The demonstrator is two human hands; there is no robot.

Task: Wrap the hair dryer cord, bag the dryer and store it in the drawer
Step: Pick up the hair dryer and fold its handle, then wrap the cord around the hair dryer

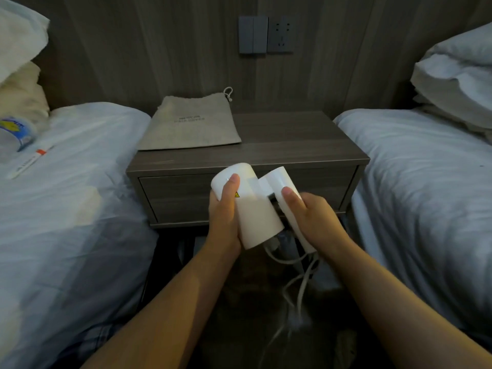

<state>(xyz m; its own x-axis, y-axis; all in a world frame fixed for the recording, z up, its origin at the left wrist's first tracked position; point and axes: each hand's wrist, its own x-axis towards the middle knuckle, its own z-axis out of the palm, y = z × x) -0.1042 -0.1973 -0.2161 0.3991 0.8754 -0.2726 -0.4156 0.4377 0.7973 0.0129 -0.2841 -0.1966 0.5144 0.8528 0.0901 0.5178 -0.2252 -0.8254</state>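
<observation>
I hold a white hair dryer (254,209) in front of the nightstand. My left hand (223,209) grips its barrel, thumb on top. My right hand (316,219) grips the folding handle, which is bent close to the barrel. The white cord (298,286) hangs loose from the handle's end toward the floor. A grey drawstring bag (191,123) lies flat on the left half of the nightstand top. The drawer (175,195) in the nightstand front is closed, partly hidden behind the dryer.
The wooden nightstand (306,145) stands between two beds with white bedding, one on the left (66,195) and one on the right (426,187). A plastic bottle (16,134) and a slim white box (29,162) lie on the left bed. A wall socket (280,34) sits above.
</observation>
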